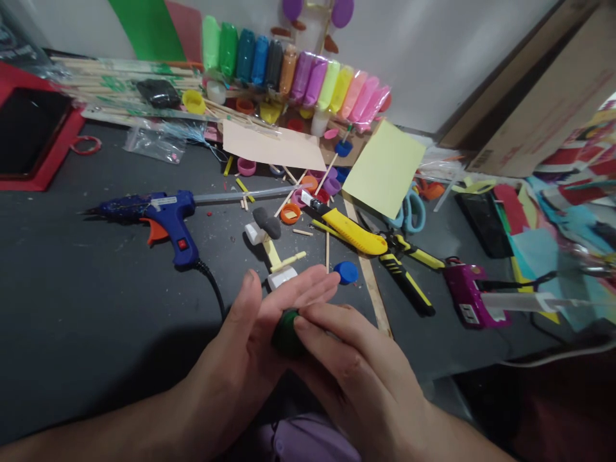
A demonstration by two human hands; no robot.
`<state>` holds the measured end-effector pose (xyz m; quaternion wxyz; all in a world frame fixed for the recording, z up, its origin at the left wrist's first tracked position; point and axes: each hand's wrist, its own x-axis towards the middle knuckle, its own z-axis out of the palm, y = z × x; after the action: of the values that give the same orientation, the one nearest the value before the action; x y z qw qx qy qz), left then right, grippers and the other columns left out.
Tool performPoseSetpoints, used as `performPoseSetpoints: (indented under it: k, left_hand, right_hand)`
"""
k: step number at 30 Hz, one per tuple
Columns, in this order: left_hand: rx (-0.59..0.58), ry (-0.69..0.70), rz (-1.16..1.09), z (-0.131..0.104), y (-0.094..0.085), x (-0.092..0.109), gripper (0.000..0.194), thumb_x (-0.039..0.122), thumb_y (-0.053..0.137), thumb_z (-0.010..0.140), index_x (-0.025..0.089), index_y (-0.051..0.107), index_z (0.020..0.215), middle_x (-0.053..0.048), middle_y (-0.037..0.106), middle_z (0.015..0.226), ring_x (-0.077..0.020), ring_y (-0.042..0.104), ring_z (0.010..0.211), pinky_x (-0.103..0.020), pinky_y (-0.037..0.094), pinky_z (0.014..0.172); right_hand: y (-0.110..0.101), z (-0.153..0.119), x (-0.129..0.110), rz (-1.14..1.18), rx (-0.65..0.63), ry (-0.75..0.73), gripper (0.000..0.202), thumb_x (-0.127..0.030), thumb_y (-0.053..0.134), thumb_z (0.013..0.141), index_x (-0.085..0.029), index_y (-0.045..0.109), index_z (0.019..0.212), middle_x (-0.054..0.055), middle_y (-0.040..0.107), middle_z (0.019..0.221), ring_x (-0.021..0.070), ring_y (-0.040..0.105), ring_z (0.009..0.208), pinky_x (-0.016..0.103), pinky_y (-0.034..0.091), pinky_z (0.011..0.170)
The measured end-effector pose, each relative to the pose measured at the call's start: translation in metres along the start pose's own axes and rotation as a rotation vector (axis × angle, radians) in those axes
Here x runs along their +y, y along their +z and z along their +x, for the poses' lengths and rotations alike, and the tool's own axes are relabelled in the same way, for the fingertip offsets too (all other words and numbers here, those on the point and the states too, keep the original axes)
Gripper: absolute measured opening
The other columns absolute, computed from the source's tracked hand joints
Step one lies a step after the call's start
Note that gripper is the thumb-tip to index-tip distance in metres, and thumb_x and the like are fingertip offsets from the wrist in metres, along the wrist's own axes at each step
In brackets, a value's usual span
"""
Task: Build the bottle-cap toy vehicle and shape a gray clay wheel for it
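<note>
Cupping a dark green clay lump in the left hand, nearest the head camera, and pressing the right hand against its side. Holding the left palm wide beneath the lump, stretching the left fingers forward side by side and raising the left thumb well apart. Bunching the right fingers narrow, touching the lump with their tips; not being able to tell the hold on its hidden underside.

Seemingly moulding the lump by hand, above the near edge of the worktop, with lavender cloth showing below. Probably calling next for light, even pressure and a small turn between palm and fingertips.

Just beyond the left fingers, seeing a small grey-topped figure with white blocks, near a blue bottle cap. Toward the worktop's left side, noting a blue hot-glue gun, with a clear glue stick running from its back. Rightward, finding a yellow box cutter beside black-and-yellow pliers, and a purple box toward the near edge's right stretch. Along the far edge, viewing a row of coloured clay packets near wooden sticks.
</note>
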<state>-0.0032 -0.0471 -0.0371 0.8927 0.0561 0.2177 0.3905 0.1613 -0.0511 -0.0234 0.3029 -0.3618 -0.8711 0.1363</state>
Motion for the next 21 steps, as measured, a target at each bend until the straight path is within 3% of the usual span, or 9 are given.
performPoseSetpoints:
  k: [4, 10, 13, 16, 18, 21]
  left_hand:
    - [0.034, 0.004, -0.019, 0.001, 0.003, 0.003, 0.060, 0.068, 0.048, 0.097, 0.023, 0.075, 0.125, -0.005, 0.069, 0.144, -0.0274, 0.039, 0.152, -0.045, 0.017, 0.128]
    - [0.098, 0.031, 0.021, 0.006, 0.006, 0.003, 0.053, 0.063, 0.063, 0.090, 0.021, 0.075, 0.120, -0.009, 0.071, 0.141, -0.0314, 0.044, 0.149, -0.048, 0.019, 0.127]
    - [0.086, 0.062, 0.088, 0.004, 0.002, 0.000, 0.046, 0.058, 0.064, 0.093, 0.024, 0.075, 0.122, -0.007, 0.069, 0.143, -0.0307, 0.048, 0.146, -0.046, 0.027, 0.125]
    - [-0.018, 0.095, 0.272, 0.000, 0.000, -0.001, 0.033, 0.039, 0.063, 0.099, 0.032, 0.072, 0.129, -0.003, 0.067, 0.146, -0.0265, 0.054, 0.141, -0.038, 0.039, 0.118]
    - [0.007, 0.100, 0.377, -0.002, 0.002, 0.000, 0.030, 0.030, 0.066, 0.098, 0.034, 0.073, 0.127, -0.002, 0.070, 0.141, -0.0252, 0.062, 0.132, -0.033, 0.046, 0.111]
    - [0.075, 0.177, 0.521, -0.003, 0.006, 0.002, 0.023, 0.028, 0.072, 0.094, 0.036, 0.079, 0.114, 0.000, 0.070, 0.135, -0.0224, 0.067, 0.121, -0.027, 0.052, 0.102]
  right_hand:
    - [-0.001, -0.002, 0.001, -0.014, 0.016, -0.016, 0.023, -0.015, 0.059, 0.099, -0.012, 0.058, 0.123, 0.010, 0.073, 0.108, 0.0190, 0.071, 0.097, 0.032, 0.063, 0.094]
    - [-0.011, -0.004, -0.001, 0.055, 0.025, 0.086, 0.040, -0.016, 0.068, 0.094, -0.020, 0.055, 0.131, 0.009, 0.073, 0.115, 0.0216, 0.073, 0.107, 0.033, 0.064, 0.094]
    - [-0.014, -0.004, 0.002, 0.298, 0.109, 0.200, 0.033, -0.022, 0.073, 0.092, -0.021, 0.062, 0.123, 0.009, 0.073, 0.111, 0.0209, 0.072, 0.105, 0.034, 0.063, 0.093]
    - [-0.014, -0.004, 0.006, 0.653, 0.166, 0.416, 0.021, -0.034, 0.070, 0.095, -0.025, 0.068, 0.115, 0.006, 0.073, 0.101, 0.0179, 0.074, 0.092, 0.028, 0.065, 0.081]
    - [-0.012, -0.006, 0.009, 0.863, 0.171, 0.546, 0.024, -0.040, 0.072, 0.093, -0.025, 0.070, 0.111, 0.004, 0.072, 0.094, 0.0141, 0.073, 0.079, 0.022, 0.063, 0.070]
    - [-0.006, -0.010, 0.013, 1.114, 0.196, 0.626, 0.027, -0.043, 0.077, 0.089, -0.025, 0.073, 0.109, 0.000, 0.068, 0.085, 0.0103, 0.067, 0.069, 0.018, 0.060, 0.063]
